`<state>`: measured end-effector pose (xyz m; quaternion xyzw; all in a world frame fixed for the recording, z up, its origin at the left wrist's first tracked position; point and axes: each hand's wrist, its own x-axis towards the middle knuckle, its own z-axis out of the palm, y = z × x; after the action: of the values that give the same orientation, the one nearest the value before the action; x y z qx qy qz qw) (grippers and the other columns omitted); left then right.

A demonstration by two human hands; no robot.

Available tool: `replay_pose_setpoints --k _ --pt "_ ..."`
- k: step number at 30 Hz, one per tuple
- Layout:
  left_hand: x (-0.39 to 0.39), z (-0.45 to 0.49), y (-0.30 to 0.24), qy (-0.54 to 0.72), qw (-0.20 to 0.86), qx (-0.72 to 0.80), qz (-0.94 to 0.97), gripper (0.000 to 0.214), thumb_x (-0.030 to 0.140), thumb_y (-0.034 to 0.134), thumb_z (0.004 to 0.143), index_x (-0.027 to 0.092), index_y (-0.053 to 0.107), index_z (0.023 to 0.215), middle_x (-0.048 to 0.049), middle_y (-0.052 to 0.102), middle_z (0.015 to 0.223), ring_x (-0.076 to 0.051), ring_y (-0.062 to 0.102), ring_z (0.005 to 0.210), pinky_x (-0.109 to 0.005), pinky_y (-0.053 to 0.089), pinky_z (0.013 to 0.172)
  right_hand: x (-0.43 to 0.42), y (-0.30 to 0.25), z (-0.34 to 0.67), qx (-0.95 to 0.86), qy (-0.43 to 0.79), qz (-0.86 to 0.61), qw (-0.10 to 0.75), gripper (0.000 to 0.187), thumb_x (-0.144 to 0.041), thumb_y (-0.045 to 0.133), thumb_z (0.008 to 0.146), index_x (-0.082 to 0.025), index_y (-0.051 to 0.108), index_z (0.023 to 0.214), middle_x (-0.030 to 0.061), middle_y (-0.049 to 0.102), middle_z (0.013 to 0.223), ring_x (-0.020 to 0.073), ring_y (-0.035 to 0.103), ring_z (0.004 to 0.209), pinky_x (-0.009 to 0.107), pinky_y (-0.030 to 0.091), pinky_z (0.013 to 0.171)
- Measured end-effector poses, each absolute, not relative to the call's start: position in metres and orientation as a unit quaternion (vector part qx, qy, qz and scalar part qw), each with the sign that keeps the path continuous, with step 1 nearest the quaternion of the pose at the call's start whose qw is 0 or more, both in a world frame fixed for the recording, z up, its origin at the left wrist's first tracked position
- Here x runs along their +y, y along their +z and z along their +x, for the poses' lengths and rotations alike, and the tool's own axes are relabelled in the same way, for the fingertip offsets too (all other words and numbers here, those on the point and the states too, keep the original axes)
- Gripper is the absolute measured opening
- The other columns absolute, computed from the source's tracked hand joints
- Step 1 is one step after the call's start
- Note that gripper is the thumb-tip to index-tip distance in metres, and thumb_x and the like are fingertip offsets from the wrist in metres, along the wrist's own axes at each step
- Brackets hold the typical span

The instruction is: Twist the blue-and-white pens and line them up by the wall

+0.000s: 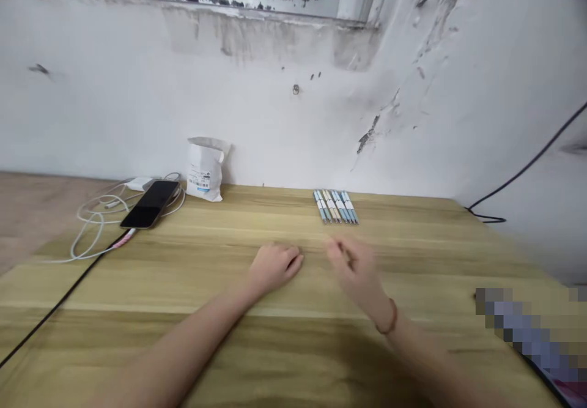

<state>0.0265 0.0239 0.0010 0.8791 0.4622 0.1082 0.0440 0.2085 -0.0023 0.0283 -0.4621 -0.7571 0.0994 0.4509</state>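
Observation:
My left hand [276, 267] rests on the wooden table, its fingers curled in loosely, and I see nothing in them. Just right of it, my right hand [355, 267] is blurred by motion. Its fingers are bent inward, with table showing through a gap beside the thumb and no object visible in it. A reddish-brown band [389, 317] circles the right wrist. Beyond both hands, a row of several pens [335, 206] in blue and cream with white bands lies side by side near the wall. Neither hand touches the pens; the right one is nearer.
At the back left stands a white plastic packet [204, 169] with a label. A dark phone [150, 205] lies among white cables [94, 227], and a black cord [59, 301] runs to the table's left. Pixelated items [532, 334] sit at the right edge. The stained wall [257, 114] bounds the table's back.

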Motion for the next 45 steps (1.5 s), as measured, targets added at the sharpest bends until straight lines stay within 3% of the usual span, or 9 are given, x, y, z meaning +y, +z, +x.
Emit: replay_pose_setpoints --k 3,7,13,45 --pt "0.024 0.026 0.002 0.103 0.04 0.461 0.88 0.036 0.035 0.028 0.093 0.02 0.059 0.081 -0.0042 0.065 0.079 -0.018 0.06 0.071 -0.027 0.039 0.063 0.009 0.005 0.195 -0.785 0.125 -0.491 0.357 0.044 -0.032 0.042 0.09 -0.016 0.04 0.049 -0.0045 0.038 0.044 0.0069 0.036 0.044 0.022 0.024 0.046" --pt "0.025 0.026 0.001 0.098 0.033 0.458 0.883 0.027 0.031 0.036 0.089 0.019 0.057 0.078 -0.0041 0.064 0.077 -0.018 0.06 0.07 -0.027 0.039 0.063 0.012 -0.012 0.188 -0.817 0.081 -0.516 0.243 0.039 -0.031 0.04 0.09 -0.016 0.048 0.055 -0.0013 0.053 0.05 0.0085 0.042 0.047 0.025 0.02 0.05" --pt "0.024 0.027 0.001 0.098 0.031 0.461 0.881 0.023 0.03 0.039 0.087 0.02 0.057 0.077 -0.0034 0.064 0.077 -0.018 0.059 0.071 -0.027 0.039 0.063 0.007 -0.009 0.19 -0.841 0.011 -0.515 0.168 0.038 -0.03 0.035 0.093 -0.018 0.057 0.064 0.0026 0.063 0.058 0.0102 0.051 0.051 0.027 0.018 0.053" --pt "0.024 0.025 0.002 0.101 0.039 0.463 0.88 0.02 0.027 0.041 0.086 0.02 0.055 0.074 -0.0024 0.064 0.076 -0.017 0.059 0.07 -0.025 0.037 0.061 0.006 -0.01 0.188 -0.847 0.002 -0.502 0.176 0.037 -0.029 0.034 0.093 -0.019 0.056 0.066 0.0006 0.062 0.058 0.0114 0.053 0.052 0.027 0.021 0.054"
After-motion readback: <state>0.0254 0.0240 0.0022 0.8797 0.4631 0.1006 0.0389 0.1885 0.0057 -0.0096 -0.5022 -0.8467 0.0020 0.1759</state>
